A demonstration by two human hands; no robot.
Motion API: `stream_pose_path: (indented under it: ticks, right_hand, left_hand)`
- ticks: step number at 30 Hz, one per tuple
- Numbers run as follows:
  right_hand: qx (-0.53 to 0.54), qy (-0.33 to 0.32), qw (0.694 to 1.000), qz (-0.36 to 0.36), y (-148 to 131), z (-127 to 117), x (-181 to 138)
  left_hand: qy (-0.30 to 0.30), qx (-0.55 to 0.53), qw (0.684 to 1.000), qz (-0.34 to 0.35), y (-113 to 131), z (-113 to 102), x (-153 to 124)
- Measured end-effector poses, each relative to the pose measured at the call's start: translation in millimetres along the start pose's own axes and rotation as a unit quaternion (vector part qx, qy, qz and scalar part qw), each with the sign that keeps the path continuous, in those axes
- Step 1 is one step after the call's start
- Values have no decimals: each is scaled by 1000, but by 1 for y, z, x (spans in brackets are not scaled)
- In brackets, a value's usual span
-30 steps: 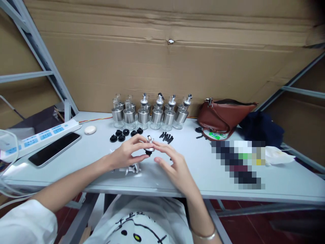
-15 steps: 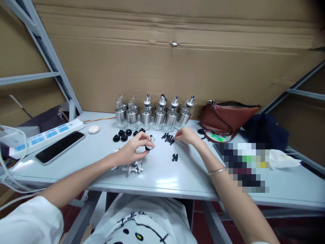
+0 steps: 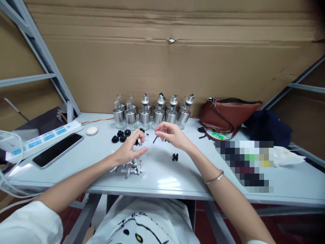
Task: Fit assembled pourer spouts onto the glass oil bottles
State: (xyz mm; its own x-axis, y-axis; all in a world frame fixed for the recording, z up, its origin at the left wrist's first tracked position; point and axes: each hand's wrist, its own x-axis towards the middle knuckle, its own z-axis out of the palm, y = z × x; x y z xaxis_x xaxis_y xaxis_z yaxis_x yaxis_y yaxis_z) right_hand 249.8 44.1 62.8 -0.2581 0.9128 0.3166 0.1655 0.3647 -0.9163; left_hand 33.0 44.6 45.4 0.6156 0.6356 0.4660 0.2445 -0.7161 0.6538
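Note:
My left hand is closed around a small pourer spout with a black base and silver top, held above the table. My right hand pinches a thin black stick between thumb and fingers, close to the spout. Under my left hand lies a heap of silver spout parts. More black sticks lie behind my right hand, mostly hidden by it. A small black piece rests just right of centre.
Several glass-and-steel bottles stand in a row at the back, some with spouts fitted. Black rubber stoppers lie before them. A phone and power strip are at left, a brown bag at right.
My right hand reached to the pile of black sticks, picked one up and brought it back toward the spout. My left hand raised and tilted the spout slightly.

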Motion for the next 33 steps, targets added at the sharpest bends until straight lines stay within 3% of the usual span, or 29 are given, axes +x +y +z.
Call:
stream_pose_path:
  ticks: [8,20,27,33]
  right_hand:
    - [58,25,998,-1,0,29,-10]
    - [89,-12,996,17,2,25,-13]
    - [118,-1,992,42,6,30,-14]
    - [127,29,991,15,4,35,-16]
  left_hand:
    - [-9,11,1000,17,2,4,-1]
    - [4,19,1000,12,4,1,-1]
    - [-6,23,999,29,3,1,-3]
    - [6,1,999,40,4,0,-2]
